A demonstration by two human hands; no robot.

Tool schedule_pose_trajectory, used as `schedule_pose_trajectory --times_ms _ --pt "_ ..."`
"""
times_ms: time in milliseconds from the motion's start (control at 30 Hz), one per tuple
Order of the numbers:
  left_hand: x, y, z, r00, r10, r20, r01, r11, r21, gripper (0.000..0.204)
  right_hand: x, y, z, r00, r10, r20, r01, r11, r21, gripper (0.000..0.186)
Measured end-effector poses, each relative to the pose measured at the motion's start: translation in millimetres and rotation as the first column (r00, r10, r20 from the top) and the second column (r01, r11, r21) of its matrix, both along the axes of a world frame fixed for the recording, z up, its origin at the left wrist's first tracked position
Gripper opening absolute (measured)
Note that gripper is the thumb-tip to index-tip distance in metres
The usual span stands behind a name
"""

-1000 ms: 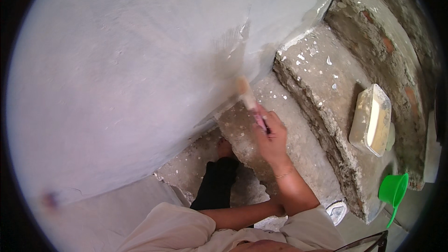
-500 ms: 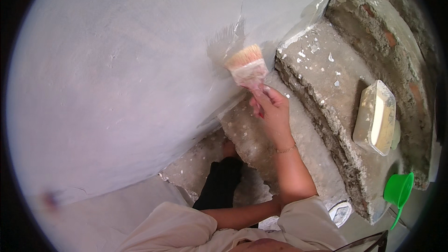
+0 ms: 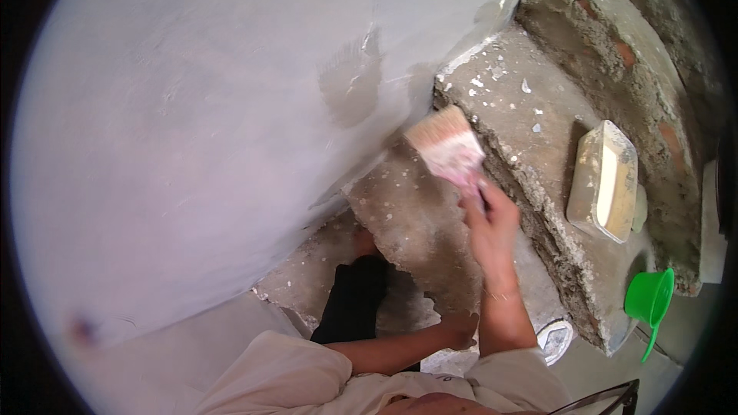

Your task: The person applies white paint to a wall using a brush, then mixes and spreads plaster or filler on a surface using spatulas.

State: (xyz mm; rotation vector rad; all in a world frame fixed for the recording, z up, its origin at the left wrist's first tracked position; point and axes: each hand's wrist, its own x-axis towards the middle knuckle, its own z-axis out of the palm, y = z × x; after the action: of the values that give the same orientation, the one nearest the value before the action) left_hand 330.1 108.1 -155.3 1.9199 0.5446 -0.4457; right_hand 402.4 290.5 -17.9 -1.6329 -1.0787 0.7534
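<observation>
My right hand (image 3: 493,219) is closed around the handle of a wide flat paintbrush (image 3: 453,150), its pale bristles tilted up and left. The brush is in the air over the rough concrete steps (image 3: 407,207), apart from the wall. On the grey wall (image 3: 207,123) a darker damp-looking patch (image 3: 351,81) surrounds a whitish crack. My left forearm lies across my front, and my left hand (image 3: 459,329) is low by my right forearm; its fingers cannot be made out.
A rectangular plastic tub (image 3: 605,184) with white liquid stands on a step at right. Below it is a green long-handled dipper (image 3: 649,296). White paint flakes (image 3: 526,86) dot the broken-edged step. A dark trouser leg (image 3: 350,296) is at lower middle.
My right hand has drawn the brush away from the wall, down and to the right. The damp patch now shows uncovered. The view has shifted slightly; my left arm stays low.
</observation>
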Motion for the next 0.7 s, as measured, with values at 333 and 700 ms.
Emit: schedule_pose_trajectory --times_ms 333,700 --pt "10.3 21.5 22.8 0.999 -0.014 -0.049 0.011 0.999 -0.047 0.064 132.1 -83.0 173.2 0.452 -0.253 0.855 0.412 0.91 0.052 0.02" --pt "10.8 23.8 27.4 0.994 -0.058 -0.096 0.056 0.998 -0.028 0.063 208.1 -42.1 104.7 0.3 0.019 0.954 0.568 0.8 -0.194 0.018"
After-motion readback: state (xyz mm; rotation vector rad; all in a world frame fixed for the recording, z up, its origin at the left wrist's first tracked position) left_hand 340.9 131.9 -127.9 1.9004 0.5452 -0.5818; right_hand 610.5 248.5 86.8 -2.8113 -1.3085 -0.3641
